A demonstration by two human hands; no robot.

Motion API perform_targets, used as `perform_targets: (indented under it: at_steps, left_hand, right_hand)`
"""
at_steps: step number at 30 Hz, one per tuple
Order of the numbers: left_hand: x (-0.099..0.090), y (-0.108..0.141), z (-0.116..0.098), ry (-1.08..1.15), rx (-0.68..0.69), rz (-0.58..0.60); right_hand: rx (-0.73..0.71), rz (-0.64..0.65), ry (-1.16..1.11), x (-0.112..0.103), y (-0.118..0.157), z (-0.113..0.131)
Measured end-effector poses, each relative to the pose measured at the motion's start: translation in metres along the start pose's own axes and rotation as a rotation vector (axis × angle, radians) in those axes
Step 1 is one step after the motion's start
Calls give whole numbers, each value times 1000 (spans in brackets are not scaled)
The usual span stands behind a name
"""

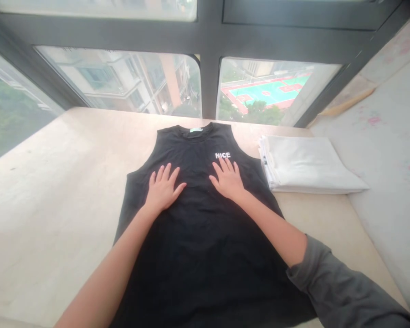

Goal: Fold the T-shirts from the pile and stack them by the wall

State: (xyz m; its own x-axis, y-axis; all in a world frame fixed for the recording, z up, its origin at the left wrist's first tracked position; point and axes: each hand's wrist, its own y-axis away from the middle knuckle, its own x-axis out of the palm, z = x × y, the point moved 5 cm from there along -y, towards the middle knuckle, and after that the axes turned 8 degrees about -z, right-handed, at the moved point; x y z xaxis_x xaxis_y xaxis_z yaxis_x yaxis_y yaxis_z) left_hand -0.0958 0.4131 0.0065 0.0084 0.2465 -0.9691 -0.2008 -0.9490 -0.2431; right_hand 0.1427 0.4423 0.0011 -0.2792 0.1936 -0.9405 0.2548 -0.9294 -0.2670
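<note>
A black sleeveless shirt (198,246) lies spread out, front side up, with its neckline toward the window and white "NICE" lettering on the chest. My left hand (162,189) rests flat on the left part of the chest, fingers spread. On the other side, my right hand (227,179) lies flat just below the lettering, its fingers also apart. Neither hand grips the fabric. The lower end of the shirt runs out of view at the bottom, and my forearms cover parts of its sides.
The shirt lies on a pale stone windowsill (54,191). Right of it sits a stack of folded white cloth (300,164), close to a flower-patterned wall (389,150). Grey window frames (210,86) border the far edge, with buildings and a sports court outside.
</note>
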Motion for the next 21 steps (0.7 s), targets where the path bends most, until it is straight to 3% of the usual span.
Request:
perform_targets:
  at_steps: [7,10,13,17,21]
  left_hand:
    - [-1,-15,34,0,-22,45]
    - [-17,-13,23,-25,-60,46]
    - [-44,8,-28,8,30,-1]
    - [-73,61,-132,228,307,83]
    - [-88,112,-212,326,439,106]
  right_hand:
    - [8,33,-57,11,-26,25]
    - [-35,60,-214,2,-30,14]
    - [19,27,-334,-19,-28,-25]
    - [221,-52,-248,-52,-22,-85]
    - [196,-86,-214,-78,-4,-92]
